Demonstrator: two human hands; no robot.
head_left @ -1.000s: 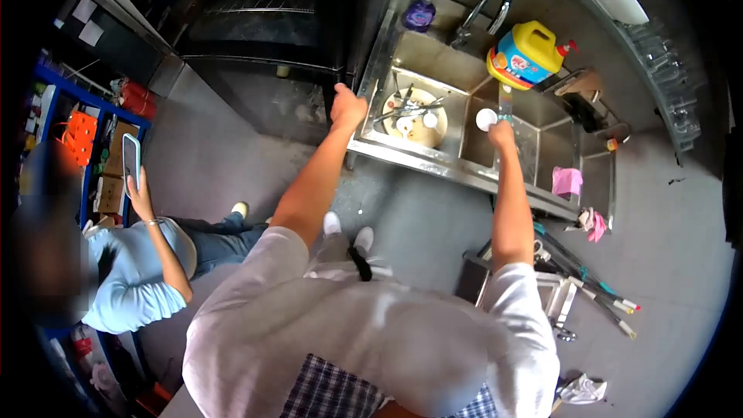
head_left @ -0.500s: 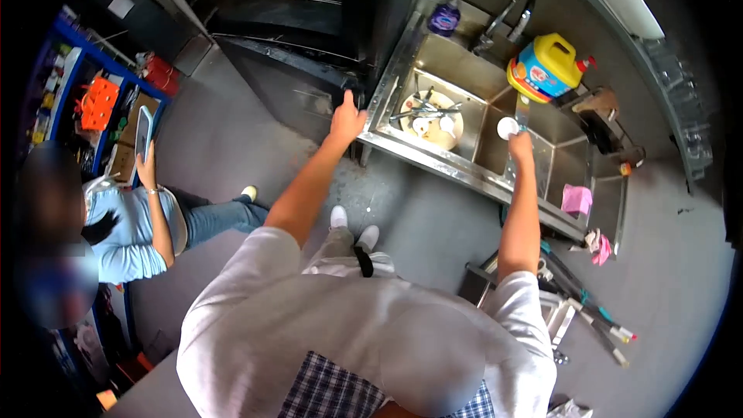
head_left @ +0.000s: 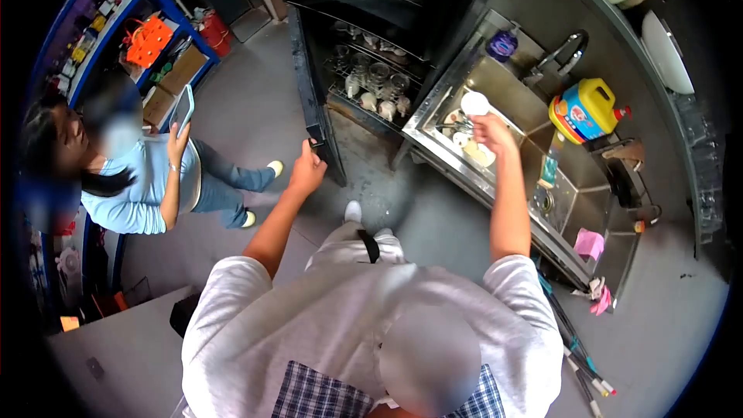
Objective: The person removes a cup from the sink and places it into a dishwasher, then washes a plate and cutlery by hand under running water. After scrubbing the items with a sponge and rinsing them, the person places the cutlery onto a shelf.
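Observation:
My left hand [head_left: 307,168] is closed on the edge of a dark cabinet door [head_left: 319,108], which stands open. Inside the cabinet, glasses and white cups sit on a wire shelf [head_left: 371,83]. My right hand [head_left: 493,133] holds a small white cup [head_left: 474,103] over the left basin of the metal sink [head_left: 443,156]. Below that cup, a plate [head_left: 480,153] with utensils and a white item lies in the basin, partly hidden by my hand.
A person [head_left: 139,178] holding a phone [head_left: 182,108] stands at the left by blue shelves [head_left: 93,31]. Beside the faucet [head_left: 569,53] are a purple bottle [head_left: 502,44] and a yellow jug [head_left: 586,112]. Poles [head_left: 576,340] lie at the lower right.
The cabinet door has swung wider open to the left with my left hand, showing the shelf inside. My right hand has carried the white cup left and up, from the middle basin to over the left one.

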